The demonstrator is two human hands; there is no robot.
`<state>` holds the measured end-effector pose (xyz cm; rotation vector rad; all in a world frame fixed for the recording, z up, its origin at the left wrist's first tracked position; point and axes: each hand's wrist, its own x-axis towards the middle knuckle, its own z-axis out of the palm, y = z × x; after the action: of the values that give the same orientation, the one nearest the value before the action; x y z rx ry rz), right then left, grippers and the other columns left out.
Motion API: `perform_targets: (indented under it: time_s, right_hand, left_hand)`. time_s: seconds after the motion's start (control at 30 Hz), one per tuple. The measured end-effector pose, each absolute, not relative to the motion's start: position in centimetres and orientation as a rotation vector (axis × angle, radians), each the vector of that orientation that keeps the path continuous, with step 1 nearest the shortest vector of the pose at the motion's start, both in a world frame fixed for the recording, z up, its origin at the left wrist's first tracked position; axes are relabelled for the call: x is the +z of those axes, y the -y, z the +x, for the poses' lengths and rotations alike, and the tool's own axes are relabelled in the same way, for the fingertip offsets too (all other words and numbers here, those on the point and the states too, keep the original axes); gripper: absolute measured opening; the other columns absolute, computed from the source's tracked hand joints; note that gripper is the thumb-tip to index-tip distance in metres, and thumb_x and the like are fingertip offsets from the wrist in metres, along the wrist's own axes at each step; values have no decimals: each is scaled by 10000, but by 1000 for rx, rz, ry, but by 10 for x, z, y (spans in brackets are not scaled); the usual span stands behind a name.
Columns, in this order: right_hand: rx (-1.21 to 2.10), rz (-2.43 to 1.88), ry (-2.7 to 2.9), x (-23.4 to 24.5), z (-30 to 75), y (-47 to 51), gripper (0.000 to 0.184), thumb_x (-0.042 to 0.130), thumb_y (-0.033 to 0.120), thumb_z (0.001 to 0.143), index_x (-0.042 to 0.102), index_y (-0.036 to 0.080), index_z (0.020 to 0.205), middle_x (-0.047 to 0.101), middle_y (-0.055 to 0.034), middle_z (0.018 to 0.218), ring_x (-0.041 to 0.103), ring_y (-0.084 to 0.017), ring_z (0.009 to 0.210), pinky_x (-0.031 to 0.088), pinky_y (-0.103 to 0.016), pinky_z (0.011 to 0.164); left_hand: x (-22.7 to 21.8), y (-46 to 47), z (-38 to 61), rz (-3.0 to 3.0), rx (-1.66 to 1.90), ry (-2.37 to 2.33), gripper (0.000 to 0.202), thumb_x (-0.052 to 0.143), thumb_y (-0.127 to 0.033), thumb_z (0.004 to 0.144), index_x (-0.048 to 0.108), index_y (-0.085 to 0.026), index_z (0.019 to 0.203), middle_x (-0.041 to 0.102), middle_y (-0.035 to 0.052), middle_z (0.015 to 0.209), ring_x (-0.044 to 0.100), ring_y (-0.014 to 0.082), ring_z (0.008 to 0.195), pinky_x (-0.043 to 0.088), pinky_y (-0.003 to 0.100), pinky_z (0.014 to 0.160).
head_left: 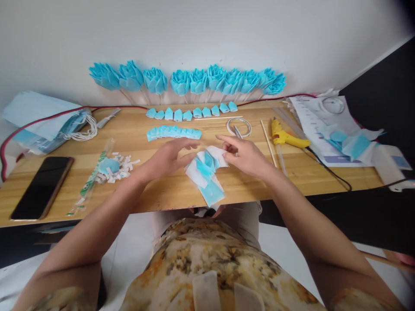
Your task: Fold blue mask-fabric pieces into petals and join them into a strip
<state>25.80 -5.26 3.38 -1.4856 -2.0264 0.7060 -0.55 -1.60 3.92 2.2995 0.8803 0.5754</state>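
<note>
A small heap of blue and white thin, cloth-like pieces lies near the table's front edge, between my two hands. My left hand is at the left of the heap, fingers stretched and apart, with the thumb close to the white edge. From the right, my right hand reaches the heap's white corner. Its index finger points out, while the thumb and the curled fingers close on that corner. Just beyond my hands is an overlapping row of folded blue petals. Behind it runs a spaced row of folded blue pieces.
Several blue fabric flowers on sticks lean against the wall. At right are a yellow glue gun, a tape roll and paper sheets. At left are a phone, white scraps and a bagged blue stack.
</note>
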Motion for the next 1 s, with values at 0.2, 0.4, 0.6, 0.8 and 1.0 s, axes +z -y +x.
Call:
perform_targets:
  time_s: [0.2, 0.4, 0.6, 0.8, 1.0]
  right_hand:
    - [918, -1392, 1877, 37, 258, 51, 573, 559, 199, 801, 614, 219, 1371, 662, -14, 895, 597, -143, 716, 517, -303, 692]
    - [1070, -1351, 1783, 37, 273, 47, 551, 602, 304, 852, 577, 248, 1399, 693, -74, 1142, 672, -191, 926, 565, -339, 772]
    - [1188, -1276, 1787, 36, 260, 41, 654, 614, 448, 897, 465, 229, 1495, 637, -133, 1375, 625, -258, 1234, 509, -456, 1028]
    - [1223, -1354, 1831, 37, 235, 26, 594, 605, 449, 904, 541, 198, 1439, 740, -71, 1008, 684, -203, 865, 542, -320, 720]
    - [1317, -1321, 1648, 28, 226, 19, 494, 642, 337, 849, 651, 172, 1314, 710, -27, 883, 594, -137, 699, 447, -264, 610]
  left_hand:
    - [20, 0, 29, 2117, 456, -981, 532, 634, -391, 863, 596, -162, 1341, 730, 119, 1182, 680, 253, 1050, 521, 384, 916]
    - [12, -4, 33, 1882, 515, -878, 562, 558, -162, 795, 554, -179, 1357, 710, 19, 867, 642, 142, 738, 516, 279, 705]
    - [17, 2, 29, 1921, 593, -877, 539, 554, -154, 802, 567, -185, 1341, 686, 10, 868, 614, 126, 754, 492, 257, 712]
    - [15, 7, 27, 1924, 689, -878, 632, 588, -182, 833, 443, -215, 1447, 669, 2, 873, 612, 132, 785, 489, 277, 765]
    - [11, 8, 24, 1869, 769, -891, 630, 581, -171, 841, 416, -195, 1448, 632, -3, 852, 619, 141, 826, 493, 307, 852]
